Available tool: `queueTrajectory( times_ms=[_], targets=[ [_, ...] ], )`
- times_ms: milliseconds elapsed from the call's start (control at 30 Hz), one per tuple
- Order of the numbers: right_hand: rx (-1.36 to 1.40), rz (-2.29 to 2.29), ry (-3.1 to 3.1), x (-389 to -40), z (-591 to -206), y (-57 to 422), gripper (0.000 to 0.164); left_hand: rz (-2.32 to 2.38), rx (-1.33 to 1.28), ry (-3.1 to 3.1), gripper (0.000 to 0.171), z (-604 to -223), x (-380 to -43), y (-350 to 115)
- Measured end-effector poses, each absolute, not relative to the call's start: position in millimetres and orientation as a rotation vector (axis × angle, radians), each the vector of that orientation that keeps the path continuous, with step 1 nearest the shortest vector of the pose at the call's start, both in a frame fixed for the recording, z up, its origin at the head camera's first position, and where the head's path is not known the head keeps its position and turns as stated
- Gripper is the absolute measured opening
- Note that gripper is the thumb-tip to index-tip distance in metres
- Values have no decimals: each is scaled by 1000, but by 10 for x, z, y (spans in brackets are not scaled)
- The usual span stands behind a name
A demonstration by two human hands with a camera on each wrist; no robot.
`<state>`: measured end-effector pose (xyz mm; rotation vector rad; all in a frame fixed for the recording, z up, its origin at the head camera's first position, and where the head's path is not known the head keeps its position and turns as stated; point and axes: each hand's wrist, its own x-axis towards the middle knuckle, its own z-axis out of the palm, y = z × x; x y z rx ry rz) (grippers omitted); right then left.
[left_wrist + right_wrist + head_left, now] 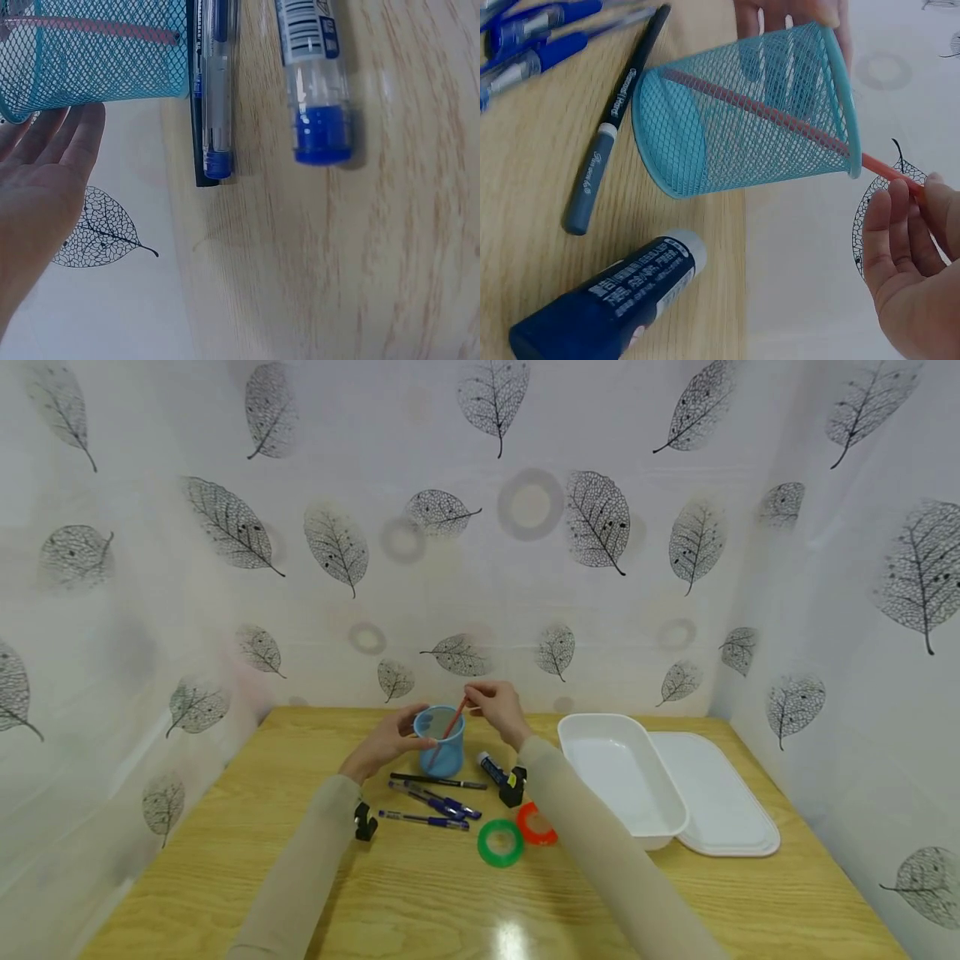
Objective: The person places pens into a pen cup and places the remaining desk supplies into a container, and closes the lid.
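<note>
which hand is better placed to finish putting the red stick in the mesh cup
Probably the right hand: it pinches the red stick, whose lower part is inside the mesh cup, while the left hand holds the cup.

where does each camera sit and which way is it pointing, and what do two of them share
Head: worn on the head, facing forward and down at the table; the left hand, right hand and sleeves show.
Left wrist: worn there, facing the mesh cup and pens; the left hand shows at the left edge.
Right wrist: worn there, facing the cup's side; the right hand pinches a red stick, the left hand shows at the top.
Shared: both wrist views show the cup with the stick inside.
</note>
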<state>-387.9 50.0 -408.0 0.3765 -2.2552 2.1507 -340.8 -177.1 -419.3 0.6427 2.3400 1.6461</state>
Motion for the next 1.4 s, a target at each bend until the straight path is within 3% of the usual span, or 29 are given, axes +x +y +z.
queueTrajectory(
  times_ms=[1067, 1400],
  targets=[
    [475, 2263, -2184, -3899, -4101, 503, 32, 1659, 668, 2336, 77, -4199, -3420, -1768],
    [455, 2302, -2196, -3834, -4132, 551, 31, 1689, 647, 2329, 80, -4429, -3592, -1810]
  ],
)
